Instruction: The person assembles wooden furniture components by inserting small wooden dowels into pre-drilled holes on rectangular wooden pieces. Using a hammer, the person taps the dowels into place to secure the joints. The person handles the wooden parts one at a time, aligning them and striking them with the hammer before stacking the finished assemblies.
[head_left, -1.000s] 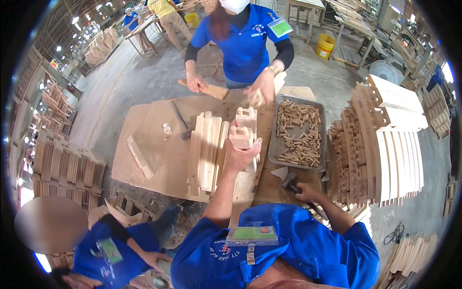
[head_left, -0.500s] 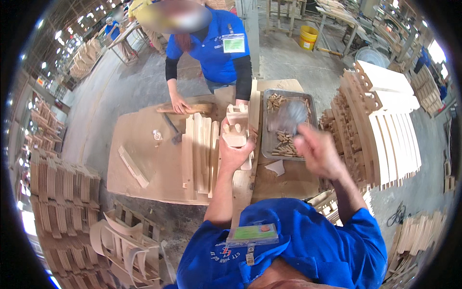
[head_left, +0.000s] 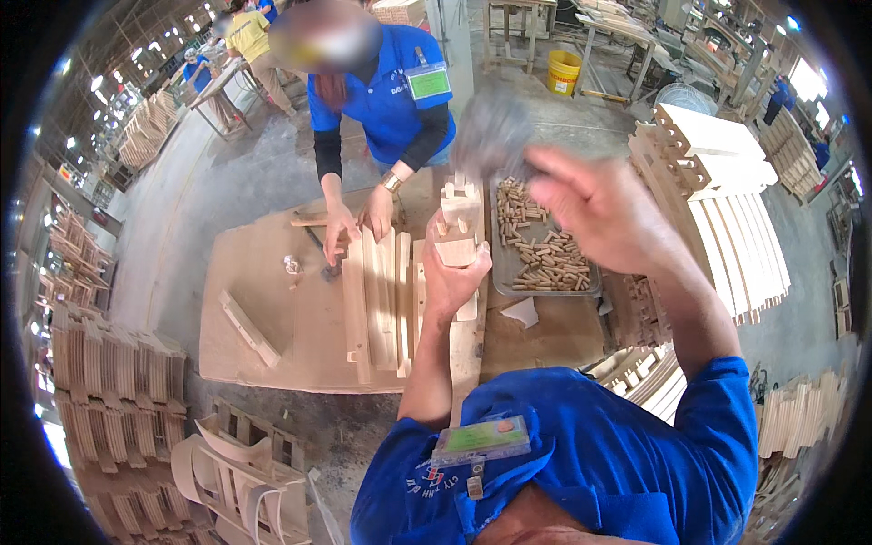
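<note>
My left hand [head_left: 451, 283] is wrapped round a pale wooden piece [head_left: 456, 252] with short dowels standing up from it, on the narrow wooden bench. Another doweled wood end [head_left: 461, 202] sits just beyond. In my raised right hand [head_left: 590, 204] is a hammer [head_left: 495, 134], its grey head smeared by motion above and beyond the doweled ends. Right of the wooden piece, a clear plastic tray [head_left: 545, 292] holds many loose dowels. Several pale wooden strips [head_left: 381, 304] lie side by side to the left of my left hand.
Across the table a co-worker's hands [head_left: 359, 222] are at the strips' far ends. A second hammer [head_left: 329, 269] and a single strip [head_left: 248, 327] lie on the cardboard [head_left: 291, 363]. Stacked wooden parts [head_left: 727, 245] stand at right, more stacks [head_left: 123, 391] at left.
My right hand and the hammer have swung up, the head moving away leftward from above the tray. The co-worker's hands have left the plank and doweled piece for the strips.
</note>
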The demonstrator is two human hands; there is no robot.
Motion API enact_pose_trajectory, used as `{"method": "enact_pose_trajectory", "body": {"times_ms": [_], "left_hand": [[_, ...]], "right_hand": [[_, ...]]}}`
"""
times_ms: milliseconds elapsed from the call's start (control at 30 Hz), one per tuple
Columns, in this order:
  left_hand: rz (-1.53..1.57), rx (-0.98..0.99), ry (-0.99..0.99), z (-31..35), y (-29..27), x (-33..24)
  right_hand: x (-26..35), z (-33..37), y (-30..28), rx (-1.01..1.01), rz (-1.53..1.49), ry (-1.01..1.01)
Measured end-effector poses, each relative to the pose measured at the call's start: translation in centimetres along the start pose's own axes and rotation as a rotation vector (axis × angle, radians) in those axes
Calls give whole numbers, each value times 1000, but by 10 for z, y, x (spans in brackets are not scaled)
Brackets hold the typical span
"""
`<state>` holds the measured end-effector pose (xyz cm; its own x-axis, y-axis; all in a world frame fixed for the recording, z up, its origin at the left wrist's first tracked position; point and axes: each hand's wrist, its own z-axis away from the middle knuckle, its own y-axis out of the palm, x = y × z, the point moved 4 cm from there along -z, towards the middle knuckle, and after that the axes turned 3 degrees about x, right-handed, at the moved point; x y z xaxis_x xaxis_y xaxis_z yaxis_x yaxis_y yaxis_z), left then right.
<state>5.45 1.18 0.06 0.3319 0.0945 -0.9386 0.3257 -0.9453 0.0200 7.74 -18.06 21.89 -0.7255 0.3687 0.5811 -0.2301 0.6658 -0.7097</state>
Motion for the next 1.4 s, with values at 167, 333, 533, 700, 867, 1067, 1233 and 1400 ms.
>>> {"method": "enact_pose_trajectory", "body": {"times_ms": [167, 333, 533, 700, 867, 1067, 1233, 1400], "left_hand": [[60, -13, -16, 4, -4, -3], [-30, 48, 54, 7, -8, -10], [42, 7, 15, 11, 5, -12], [-42, 60, 92, 10, 5, -17], [46, 7, 83, 4, 7, -3], [62, -46, 47, 10, 5, 0], [-45, 68, 149, 12, 2, -16], [104, 20, 22, 18, 8, -2]], "right_hand": [[11, -20, -8, -260, -74, -48], [-25, -14, 17, 245, 286, -28], [26, -35, -27, -59, -98, 92], [-3, -25, 16, 125, 343, -204], [4, -26, -2, 352, 214, -37], [35, -17, -21, 16, -159, 12], [-11, 5, 20, 323, 156, -143], [37, -2, -20, 194, 85, 21]]}}
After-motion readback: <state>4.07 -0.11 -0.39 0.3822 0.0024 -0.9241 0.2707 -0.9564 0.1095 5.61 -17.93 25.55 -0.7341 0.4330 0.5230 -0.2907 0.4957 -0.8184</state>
